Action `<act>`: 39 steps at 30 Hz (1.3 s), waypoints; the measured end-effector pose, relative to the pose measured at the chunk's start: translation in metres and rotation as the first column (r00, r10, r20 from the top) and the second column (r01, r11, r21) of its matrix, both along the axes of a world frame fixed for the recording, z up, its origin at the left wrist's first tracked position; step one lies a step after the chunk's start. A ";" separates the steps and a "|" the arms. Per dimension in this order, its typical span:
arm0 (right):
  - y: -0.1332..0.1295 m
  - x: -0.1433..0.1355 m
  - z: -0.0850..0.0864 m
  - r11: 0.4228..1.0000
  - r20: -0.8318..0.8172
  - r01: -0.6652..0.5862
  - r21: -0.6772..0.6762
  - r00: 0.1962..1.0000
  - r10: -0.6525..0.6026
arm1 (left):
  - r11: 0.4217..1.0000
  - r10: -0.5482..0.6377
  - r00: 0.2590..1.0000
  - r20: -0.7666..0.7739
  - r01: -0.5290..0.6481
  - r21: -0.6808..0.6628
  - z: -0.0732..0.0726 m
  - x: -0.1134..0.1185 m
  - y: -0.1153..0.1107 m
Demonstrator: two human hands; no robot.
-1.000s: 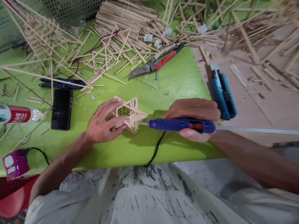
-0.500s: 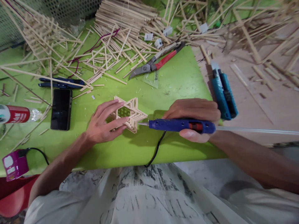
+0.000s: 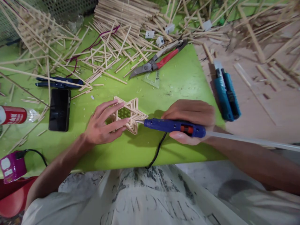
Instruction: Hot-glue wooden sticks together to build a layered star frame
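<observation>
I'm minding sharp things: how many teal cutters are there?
2: the left cutter and the right cutter, side by side, right of the right hand. Sticks might hide more.

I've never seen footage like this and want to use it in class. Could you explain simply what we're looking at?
There's no machine here: these are a person's bare hands, seen by a head-worn camera looking forward and down. The left hand has its fingers on a star made of thin sticks. The right hand grips a blue glue gun, its nozzle at the star; whether they touch is unclear. On the green surface lie loose sticks, red-handled shears and a phone.
</observation>
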State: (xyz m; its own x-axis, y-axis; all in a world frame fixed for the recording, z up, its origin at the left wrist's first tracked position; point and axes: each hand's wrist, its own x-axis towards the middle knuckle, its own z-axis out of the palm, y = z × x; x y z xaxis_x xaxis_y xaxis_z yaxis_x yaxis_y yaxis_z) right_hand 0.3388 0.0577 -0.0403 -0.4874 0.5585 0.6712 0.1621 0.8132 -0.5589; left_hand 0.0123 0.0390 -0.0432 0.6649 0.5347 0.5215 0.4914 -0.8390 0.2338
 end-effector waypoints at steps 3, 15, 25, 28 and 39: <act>0.000 -0.002 0.000 0.999 0.027 0.028 0.044 0.999 -0.030 | 1.000 0.000 1.000 -0.004 0.000 -0.007 0.001 0.001 0.000; -0.001 -0.005 0.001 0.996 0.099 0.048 0.076 0.993 -0.056 | 0.999 0.017 1.000 0.015 -0.016 -0.041 -0.001 0.001 -0.002; -0.001 -0.006 0.001 0.994 0.095 0.041 0.103 0.994 -0.050 | 0.999 0.007 1.000 0.007 -0.006 -0.052 -0.003 -0.002 -0.001; -0.002 -0.007 0.001 0.993 0.095 0.043 0.111 0.994 -0.053 | 0.998 0.001 1.000 0.008 -0.001 -0.055 -0.003 -0.002 -0.001; -0.005 -0.005 -0.004 0.990 0.120 0.092 0.111 0.987 -0.105 | 1.000 -0.001 1.000 -0.014 0.001 -0.015 -0.001 -0.001 -0.001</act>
State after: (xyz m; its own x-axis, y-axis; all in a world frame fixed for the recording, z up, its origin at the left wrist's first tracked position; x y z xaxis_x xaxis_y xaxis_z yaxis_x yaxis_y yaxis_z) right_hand 0.3339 0.0523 -0.0445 -0.5173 0.5375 0.6659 0.3074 0.8429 -0.4416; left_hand 0.0110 0.0382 -0.0443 0.6726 0.5415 0.5044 0.4937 -0.8361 0.2393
